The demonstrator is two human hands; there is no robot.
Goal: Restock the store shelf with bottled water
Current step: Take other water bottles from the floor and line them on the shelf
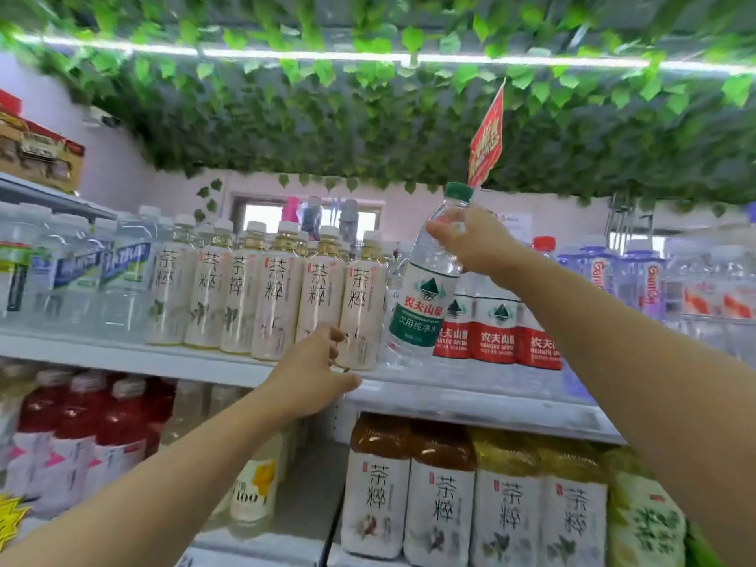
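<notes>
My right hand (474, 239) grips the upper part of a clear water bottle (425, 296) with a green cap and green label. It is tilted, with its base just above the white upper shelf (470, 386), in the gap between the cream tea bottles (360, 304) and the red-label water bottles (495, 333). My left hand (315, 374) reaches to the shelf's front edge, fingers loosely bent in front of a tea bottle, thumb along the edge. Whether it holds anything is unclear.
Clear water bottles (82, 276) fill the shelf's left end and purple-capped bottles (630, 276) the right. The lower shelf holds red drinks (102, 423) and large tea bottles (474, 493). Green vines (368, 108) and a red sign (487, 137) hang above.
</notes>
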